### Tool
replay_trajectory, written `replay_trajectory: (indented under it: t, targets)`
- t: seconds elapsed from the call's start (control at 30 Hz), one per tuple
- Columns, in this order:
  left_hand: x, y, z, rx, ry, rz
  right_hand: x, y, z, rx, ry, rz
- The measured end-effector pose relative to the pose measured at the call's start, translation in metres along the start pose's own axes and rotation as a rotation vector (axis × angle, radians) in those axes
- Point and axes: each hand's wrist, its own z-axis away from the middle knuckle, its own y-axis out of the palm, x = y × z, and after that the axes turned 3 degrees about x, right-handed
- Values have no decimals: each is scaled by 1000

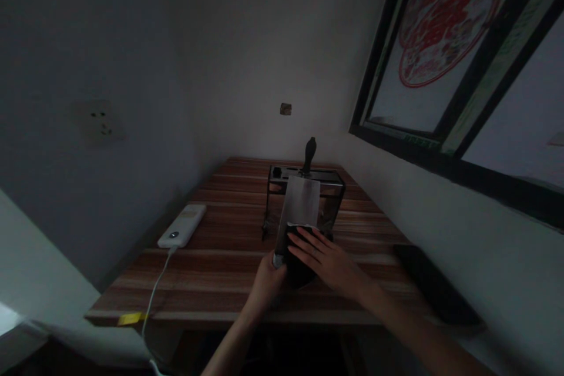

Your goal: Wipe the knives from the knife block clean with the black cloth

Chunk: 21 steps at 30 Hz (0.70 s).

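Observation:
A wide steel cleaver blade (pixel 300 202) lies tilted over a wooden table (pixel 220 258), reaching back toward a black metal knife rack (pixel 335 179). My left hand (pixel 267 282) is closed on the blade's near end. My right hand (pixel 328 261) lies with its fingers stretched over a dark cloth (pixel 297 270), pressing it against the lower part of the blade. A black handle (pixel 309 154) stands up just behind the blade's far end. Whether it belongs to this cleaver I cannot tell in the dim light.
A white power bank (pixel 181 226) lies at the table's left with a white cable (pixel 154 294) running off the front edge. A dark flat object (pixel 434 285) lies at the right edge. Walls close in on the left and back, and a window frame (pixel 440 158) on the right.

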Motion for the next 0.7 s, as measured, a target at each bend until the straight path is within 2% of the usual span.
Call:
replay_trajectory:
  t: [0.17,0.27,0.43,0.57,0.7]
  targets:
    - [-5,1,1,17,-16,32,-6,-3,8,-42,-51,-6]
    - [-6,2,2,12,-17,62,-6,-5,9,-70,-31,7]
    - [-7,0,3,83,54,76,10,-1,0,-120,151,-34]
    - [-4,-3,4,72,60,32,24,6,-7,-173,269,-51]
    - [0,-3,4,67,41,60,21,12,-5,-205,155,8]
